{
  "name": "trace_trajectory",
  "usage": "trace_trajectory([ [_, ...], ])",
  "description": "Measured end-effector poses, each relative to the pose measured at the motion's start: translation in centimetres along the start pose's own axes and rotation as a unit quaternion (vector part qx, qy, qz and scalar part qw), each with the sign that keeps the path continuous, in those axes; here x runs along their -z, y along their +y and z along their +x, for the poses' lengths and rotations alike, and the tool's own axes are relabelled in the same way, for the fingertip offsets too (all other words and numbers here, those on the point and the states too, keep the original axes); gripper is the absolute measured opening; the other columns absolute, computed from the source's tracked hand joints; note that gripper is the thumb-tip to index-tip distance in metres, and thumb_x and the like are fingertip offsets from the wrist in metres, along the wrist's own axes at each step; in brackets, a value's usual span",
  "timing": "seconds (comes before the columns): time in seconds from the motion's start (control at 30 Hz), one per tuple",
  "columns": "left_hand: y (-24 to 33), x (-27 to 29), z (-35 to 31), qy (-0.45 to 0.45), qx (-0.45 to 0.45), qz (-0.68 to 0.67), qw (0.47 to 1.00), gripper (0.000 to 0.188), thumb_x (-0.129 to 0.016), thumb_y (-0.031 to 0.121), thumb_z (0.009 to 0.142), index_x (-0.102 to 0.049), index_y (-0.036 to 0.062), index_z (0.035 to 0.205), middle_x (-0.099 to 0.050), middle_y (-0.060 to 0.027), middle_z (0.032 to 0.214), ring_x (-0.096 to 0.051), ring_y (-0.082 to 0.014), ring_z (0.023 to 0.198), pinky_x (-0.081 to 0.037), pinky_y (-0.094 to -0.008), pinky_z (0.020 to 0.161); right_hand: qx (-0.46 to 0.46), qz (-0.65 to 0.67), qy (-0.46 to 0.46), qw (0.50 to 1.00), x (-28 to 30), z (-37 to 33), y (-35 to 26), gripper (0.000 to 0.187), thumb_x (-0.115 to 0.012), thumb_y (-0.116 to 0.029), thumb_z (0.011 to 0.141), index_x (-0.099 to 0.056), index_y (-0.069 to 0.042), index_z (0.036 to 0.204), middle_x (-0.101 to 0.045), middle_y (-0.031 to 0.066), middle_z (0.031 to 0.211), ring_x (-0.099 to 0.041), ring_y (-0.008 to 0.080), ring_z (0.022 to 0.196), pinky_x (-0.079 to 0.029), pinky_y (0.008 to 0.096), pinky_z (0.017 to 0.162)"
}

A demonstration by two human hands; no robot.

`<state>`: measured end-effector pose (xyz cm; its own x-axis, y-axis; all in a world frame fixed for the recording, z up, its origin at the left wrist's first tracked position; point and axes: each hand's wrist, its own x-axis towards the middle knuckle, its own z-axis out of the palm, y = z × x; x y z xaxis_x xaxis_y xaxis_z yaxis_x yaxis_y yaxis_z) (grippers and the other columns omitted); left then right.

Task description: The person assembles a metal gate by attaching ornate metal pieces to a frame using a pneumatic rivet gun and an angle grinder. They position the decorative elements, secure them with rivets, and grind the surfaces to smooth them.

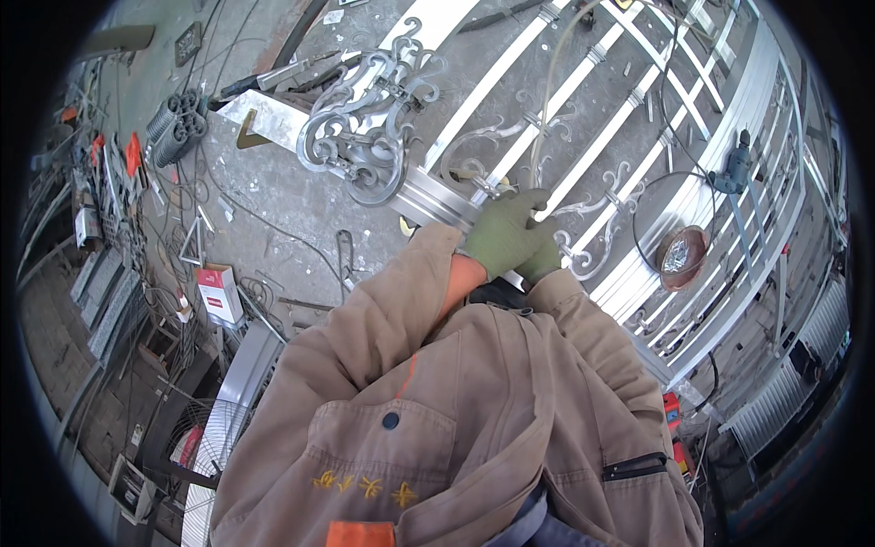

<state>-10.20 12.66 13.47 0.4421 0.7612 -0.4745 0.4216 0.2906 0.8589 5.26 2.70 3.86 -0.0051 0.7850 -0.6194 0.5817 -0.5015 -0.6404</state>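
Both my hands wear green gloves and meet at the ribbed edge rail [436, 198] of a silver metal railing panel [597, 132], close to my body. My left hand [501, 239] lies over the rail with its fingers curled; whatever they close on is hidden beneath them. Tucked partly behind it, my right hand [544, 258] shows only its back, and its fingers are out of sight. Just beyond the hands, a silver scroll ornament [488, 134] sits between the panel's bars. Another scroll ornament [588, 260] lies right of my right hand.
Loose scrollwork pieces [369, 128] are piled at the rail's left end. On the panel's right side rest a power drill [736, 169] and a round bowl [700, 270] of small shiny parts. Cables [273, 223] cross the floor near a red-and-white box [220, 296]; a wire-caged fan [194, 442] stands lower left.
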Motion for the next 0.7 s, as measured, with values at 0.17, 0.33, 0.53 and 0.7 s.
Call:
trace_trajectory([
  [0.17,0.9,-0.5,0.1,0.091,-0.129,-0.058,0.986,0.050,-0.084,0.033,0.106,-0.075,0.0031,0.145,-0.083,-0.0201,0.131,-0.082,-0.0349,0.119,-0.063,-0.0457,0.102,0.022,-0.076,0.189,0.979,8.4,-2.7,9.0,0.058,-0.088,-0.032,0.100,-0.073,-0.009,0.152,-0.082,0.0135,0.134,-0.079,0.0331,0.122,-0.061,0.0476,0.104],
  [0.33,-5.1,0.5,0.6,0.080,-0.002,0.049,0.996,0.043,-0.078,0.039,0.110,-0.082,0.0052,0.136,-0.086,-0.0201,0.123,-0.082,-0.0398,0.115,-0.064,-0.0464,0.100,-0.098,-0.051,0.343,0.933,20.7,-5.3,9.0,0.060,-0.089,-0.019,0.100,-0.072,-0.004,0.155,-0.084,0.0111,0.137,-0.081,0.0265,0.120,-0.063,0.0414,0.102],
  [0.53,-10.4,-0.7,1.0,0.090,-0.055,0.225,0.969,0.039,-0.079,0.036,0.103,-0.082,0.0102,0.133,-0.083,-0.0143,0.132,-0.076,-0.0391,0.128,-0.056,-0.0533,0.114,-0.085,0.022,0.152,0.984,20.9,-2.3,6.3,0.063,-0.089,-0.010,0.099,-0.071,-0.005,0.159,-0.083,0.0086,0.143,-0.078,0.0217,0.130,-0.061,0.0361,0.111],
  [0.7,-12.7,0.3,0.4,0.100,-0.097,0.357,0.924,0.053,-0.079,0.035,0.099,-0.074,0.0122,0.147,-0.070,-0.0138,0.156,-0.057,-0.0408,0.153,-0.040,-0.0609,0.131,-0.047,0.087,0.088,0.991,16.0,3.9,2.8,0.056,-0.092,-0.028,0.094,-0.082,-0.007,0.145,-0.087,0.0121,0.132,-0.082,0.0242,0.121,-0.062,0.0401,0.106],
])
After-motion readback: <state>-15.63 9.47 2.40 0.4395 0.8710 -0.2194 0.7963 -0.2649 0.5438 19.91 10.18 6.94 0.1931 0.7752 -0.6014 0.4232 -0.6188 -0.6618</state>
